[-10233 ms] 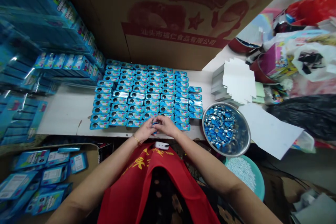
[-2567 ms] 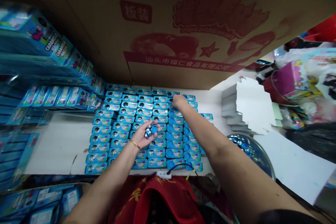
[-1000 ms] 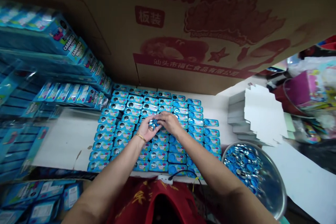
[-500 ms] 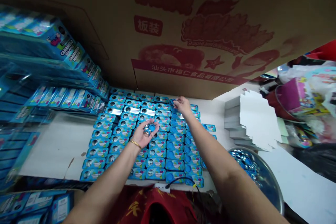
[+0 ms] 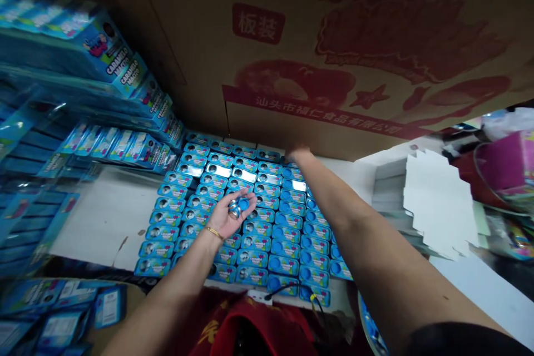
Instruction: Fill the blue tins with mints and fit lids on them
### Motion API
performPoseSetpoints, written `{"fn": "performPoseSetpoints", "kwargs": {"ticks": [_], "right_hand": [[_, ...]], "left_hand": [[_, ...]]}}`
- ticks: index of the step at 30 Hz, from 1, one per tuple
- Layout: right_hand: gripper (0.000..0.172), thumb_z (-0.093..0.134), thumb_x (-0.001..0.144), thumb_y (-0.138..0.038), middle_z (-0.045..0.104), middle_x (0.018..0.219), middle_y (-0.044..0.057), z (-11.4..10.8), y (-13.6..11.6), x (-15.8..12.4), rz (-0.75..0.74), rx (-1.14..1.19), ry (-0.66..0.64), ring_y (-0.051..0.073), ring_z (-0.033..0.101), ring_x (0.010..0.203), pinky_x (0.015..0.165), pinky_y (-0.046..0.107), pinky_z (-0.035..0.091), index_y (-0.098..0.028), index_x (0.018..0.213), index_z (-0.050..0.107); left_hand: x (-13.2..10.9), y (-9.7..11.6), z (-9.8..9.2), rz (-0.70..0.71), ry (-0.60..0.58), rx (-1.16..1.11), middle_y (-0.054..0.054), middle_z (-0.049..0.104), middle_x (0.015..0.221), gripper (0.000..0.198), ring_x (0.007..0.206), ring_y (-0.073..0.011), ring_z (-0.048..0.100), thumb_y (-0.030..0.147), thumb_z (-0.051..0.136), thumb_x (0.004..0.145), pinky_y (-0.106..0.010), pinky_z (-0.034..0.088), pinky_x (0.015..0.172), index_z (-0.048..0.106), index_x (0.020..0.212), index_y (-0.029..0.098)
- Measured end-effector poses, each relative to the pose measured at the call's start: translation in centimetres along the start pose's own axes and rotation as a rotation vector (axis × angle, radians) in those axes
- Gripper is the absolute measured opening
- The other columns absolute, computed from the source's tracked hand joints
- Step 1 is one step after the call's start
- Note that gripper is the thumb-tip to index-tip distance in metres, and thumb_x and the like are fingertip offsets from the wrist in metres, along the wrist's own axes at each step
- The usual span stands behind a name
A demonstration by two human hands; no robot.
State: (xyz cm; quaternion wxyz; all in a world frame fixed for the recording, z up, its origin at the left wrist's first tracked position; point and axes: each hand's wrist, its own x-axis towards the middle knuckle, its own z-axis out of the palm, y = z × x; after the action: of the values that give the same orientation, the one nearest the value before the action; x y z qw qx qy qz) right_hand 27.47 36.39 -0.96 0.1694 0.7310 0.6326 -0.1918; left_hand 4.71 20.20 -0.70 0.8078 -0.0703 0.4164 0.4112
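Note:
Rows of blue tins (image 5: pixel 256 243) printed with small lettering lie on the pale table, several with a round window or recess at one end. My left hand (image 5: pixel 232 212) is palm up above the middle rows, fingers curled round several small round blue-and-silver pieces (image 5: pixel 238 207). A gold bangle (image 5: pixel 214 232) circles that wrist. At the back row, near the carton's foot, my right hand (image 5: pixel 297 153) is blurred, and its fingers are hidden.
A large brown carton (image 5: pixel 258 55) walls off the back. Blue boxes (image 5: pixel 104 61) are stacked at left. White card sheets (image 5: pixel 436 200) stand at right, with a metal bowl (image 5: pixel 369 325) partly behind my right arm. A black cable (image 5: pixel 287 287) crosses the front edge.
The view has shifted, so the bowl is now mostly hidden. My right hand has tipped over at the back row, its fingers now out of sight. My left hand still holds the round pieces.

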Motion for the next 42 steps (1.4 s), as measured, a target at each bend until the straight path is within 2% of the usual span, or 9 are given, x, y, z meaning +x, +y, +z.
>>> {"fn": "performPoseSetpoints", "kwargs": {"ticks": [5,7,9,13,20,24,29,35,42], "right_hand": [[0.036,0.053,0.078,-0.029,0.058,0.102,0.013,1.1,-1.9,-5.8,-0.052,0.058,0.179,0.024,0.054,0.096,0.077,0.034,0.043,-0.018,0.112,0.053],[0.029,0.047,0.081,-0.031,0.057,0.105,0.008,2.7,-4.0,-9.3,-0.328,0.217,0.258,0.019,0.054,0.096,0.08,0.029,0.042,-0.022,0.108,0.056],[0.029,0.051,0.079,-0.03,0.057,0.106,0.003,4.5,-6.1,-12.3,-0.667,0.337,0.189,0.015,0.054,0.095,0.079,0.023,0.041,-0.028,0.108,0.056],[0.032,0.05,0.079,-0.022,0.06,0.099,0.003,7.1,-8.4,-14.8,-0.668,0.509,0.236,0.015,0.055,0.092,0.079,0.024,0.042,-0.027,0.11,0.056],[0.023,0.046,0.08,-0.023,0.065,0.085,-0.001,6.1,-5.7,-10.9,-0.455,0.832,0.133,0.01,0.06,0.067,0.065,0.021,0.047,-0.022,0.097,0.061],[0.021,0.046,0.078,-0.02,0.064,0.091,0.002,2.8,-4.7,-6.2,-0.246,0.545,0.331,0.014,0.06,0.082,0.073,0.022,0.044,-0.02,0.094,0.061],[0.026,0.057,0.071,-0.02,0.062,0.1,0.01,0.0,-6.4,-1.2,-0.094,0.137,0.139,0.022,0.057,0.093,0.074,0.029,0.044,-0.02,0.097,0.061],[0.04,0.071,0.056,-0.019,0.063,0.096,0.012,0.2,-7.7,1.4,-0.095,0.076,-0.016,0.024,0.059,0.089,0.071,0.03,0.046,-0.017,0.095,0.063],[0.026,0.066,0.062,-0.018,0.064,0.098,0.007,0.8,-6.6,0.7,-0.2,0.179,0.073,0.022,0.058,0.093,0.076,0.027,0.044,-0.021,0.088,0.066]], "left_hand": [[0.4,0.8,0.2,-0.002,-0.068,-0.041,-0.015,0.063,0.097,0.023,0.098,-0.0253,0.056,0.016,0.052,0.073,-0.038,0.048,0.081,0.058,0.095,0.009],[0.8,1.0,0.1,0.017,-0.078,-0.058,-0.012,0.064,0.092,0.021,0.091,-0.0225,0.059,0.016,0.051,0.074,-0.037,0.049,0.078,0.058,0.093,0.01],[1.2,0.9,0.0,0.046,-0.067,-0.094,-0.008,0.065,0.082,0.018,0.077,-0.017,0.062,0.015,0.049,0.074,-0.032,0.05,0.071,0.059,0.088,0.011],[1.4,0.5,-0.2,0.054,-0.087,-0.179,-0.004,0.063,0.07,0.016,0.063,-0.0123,0.059,0.014,0.046,0.075,-0.026,0.05,0.062,0.059,0.085,0.011],[0.6,0.9,-0.9,0.024,-0.089,-0.116,-0.015,0.063,0.091,0.016,0.093,-0.0247,0.058,0.017,0.049,0.073,-0.039,0.048,0.08,0.058,0.085,0.009],[-0.1,1.3,-1.6,0.037,-0.067,-0.116,-0.017,0.06,0.1,0.019,0.102,-0.0272,0.054,0.017,0.051,0.073,-0.039,0.047,0.082,0.057,0.088,0.009],[-1.2,1.3,-2.7,0.058,-0.016,-0.14,-0.017,0.061,0.098,0.019,0.102,-0.0279,0.053,0.017,0.051,0.073,-0.039,0.047,0.083,0.057,0.089,0.009],[-1.8,1.5,-3.1,0.068,-0.001,-0.172,-0.017,0.061,0.099,0.02,0.101,-0.0274,0.054,0.017,0.052,0.073,-0.039,0.047,0.082,0.057,0.091,0.009],[-2.2,1.7,-3.1,0.067,-0.012,-0.171,-0.017,0.061,0.098,0.02,0.099,-0.0273,0.056,0.017,0.052,0.073,-0.038,0.048,0.081,0.057,0.09,0.008]]}}
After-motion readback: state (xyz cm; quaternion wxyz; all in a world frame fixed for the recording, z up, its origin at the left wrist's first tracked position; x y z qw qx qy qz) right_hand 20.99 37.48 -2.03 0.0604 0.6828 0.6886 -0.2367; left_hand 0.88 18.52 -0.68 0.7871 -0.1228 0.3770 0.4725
